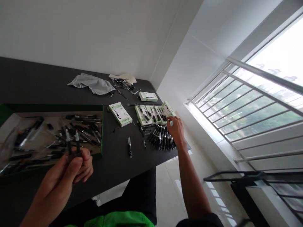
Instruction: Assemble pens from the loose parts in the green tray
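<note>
Two black pens [73, 142] stand upright in my left hand [71, 167], pinched by thumb and fingers with their silvery tips up. Behind that hand lies a green-edged box [102, 132] full of loose pens and clear plastic parts. My right hand [175, 129] is at the right end of a row of small green-and-white cartons [141, 117] with pens on them. Its fingers are bent, beside an open carton flap [168, 109]; whether they hold anything is hidden. Below the cartons, a fanned bundle of black pens [161, 138] lies next to my right wrist.
A capped pen [129, 147] and a small cap [144, 144] lie on the dark table [118, 170]. Two closed cartons [120, 114], [148, 96] are further back. A grey plastic bag [92, 83] and a cream cloth [124, 78] with pens sit near the wall. A railing [255, 94] stands right.
</note>
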A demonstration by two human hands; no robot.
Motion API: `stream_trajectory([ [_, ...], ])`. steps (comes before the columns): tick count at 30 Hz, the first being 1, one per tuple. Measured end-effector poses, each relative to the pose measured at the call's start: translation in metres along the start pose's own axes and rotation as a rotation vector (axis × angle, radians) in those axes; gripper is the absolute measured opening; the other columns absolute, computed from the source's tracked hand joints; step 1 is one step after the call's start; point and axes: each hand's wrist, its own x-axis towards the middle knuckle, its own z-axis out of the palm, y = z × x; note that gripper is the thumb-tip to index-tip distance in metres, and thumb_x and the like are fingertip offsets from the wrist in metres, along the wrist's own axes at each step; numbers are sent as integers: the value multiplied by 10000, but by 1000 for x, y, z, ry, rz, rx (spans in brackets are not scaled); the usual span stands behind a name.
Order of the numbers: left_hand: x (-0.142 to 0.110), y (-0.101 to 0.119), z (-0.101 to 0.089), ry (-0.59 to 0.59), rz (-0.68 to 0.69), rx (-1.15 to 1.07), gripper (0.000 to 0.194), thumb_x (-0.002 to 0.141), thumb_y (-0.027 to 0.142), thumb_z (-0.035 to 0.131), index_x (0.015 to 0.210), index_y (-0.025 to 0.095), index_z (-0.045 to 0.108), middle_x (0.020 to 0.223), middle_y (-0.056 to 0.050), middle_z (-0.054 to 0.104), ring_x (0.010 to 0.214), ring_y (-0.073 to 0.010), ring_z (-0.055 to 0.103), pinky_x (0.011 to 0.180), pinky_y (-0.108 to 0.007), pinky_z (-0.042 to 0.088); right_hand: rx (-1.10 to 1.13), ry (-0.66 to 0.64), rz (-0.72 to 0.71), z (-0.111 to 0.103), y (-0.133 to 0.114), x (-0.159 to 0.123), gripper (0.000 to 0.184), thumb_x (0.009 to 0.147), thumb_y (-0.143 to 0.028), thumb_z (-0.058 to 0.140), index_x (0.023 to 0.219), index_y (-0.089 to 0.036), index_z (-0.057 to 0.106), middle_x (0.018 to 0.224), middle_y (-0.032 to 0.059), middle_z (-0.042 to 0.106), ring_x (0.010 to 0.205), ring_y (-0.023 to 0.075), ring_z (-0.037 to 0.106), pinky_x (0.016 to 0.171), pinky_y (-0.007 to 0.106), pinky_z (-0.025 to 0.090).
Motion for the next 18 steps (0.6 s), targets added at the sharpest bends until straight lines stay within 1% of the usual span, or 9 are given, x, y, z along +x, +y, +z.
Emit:
stream_trajectory([
  [2,2,1,2,8,-12,-60,205,1059,475,551,989,283,572,670,38,418,564,-140,388,516,-278,434,20,-6,-17,-1,-1,0,304,972,-156,513,1138,-161,768,1121,126,759,1098,289,640,986,392,477],
  [4,3,2,5,13,-16,-102,196,1050,461,579,981,279,591,668,38,425,563,-137,394,513,-274,435,42,-37,-62,2,-13,-7,299,994,-160,507,1151,-168,761,1133,117,761,1103,267,655,992,372,481],
  [7,3,5,11,11,-5,-106,211,1049,472,579,976,277,606,656,41,422,555,-133,397,507,-265,436,67,-128,-169,16,-48,-28,244,1016,-194,560,1143,-212,767,1146,74,774,1115,228,666,1005,328,479],
  [10,2,8,16,-6,-2,-85,246,1050,495,570,954,272,607,645,43,421,546,-129,398,505,-257,442,57,-203,-229,33,-83,-47,224,1019,-233,611,1183,-237,763,1199,54,775,1166,231,650,1023,329,470],
  [13,1,10,17,-12,1,-65,257,1047,500,573,939,269,603,651,42,440,549,-130,406,508,-257,450,9,-219,-186,50,-106,-51,246,1024,-242,612,1223,-184,745,1226,114,761,1191,291,629,1017,401,468],
  [15,-1,12,15,-5,8,-65,251,1052,495,567,945,270,601,655,44,445,551,-129,403,514,-258,451,-21,-219,-140,60,-114,-46,235,1019,-227,612,1198,-152,744,1206,155,757,1177,326,626,998,441,467],
  [18,-3,13,11,4,23,-76,246,1063,482,554,952,268,600,655,49,443,554,-125,396,519,-256,441,-31,-216,-92,70,-122,-38,209,1009,-179,597,1150,-136,745,1156,178,761,1138,338,636,979,462,463],
])
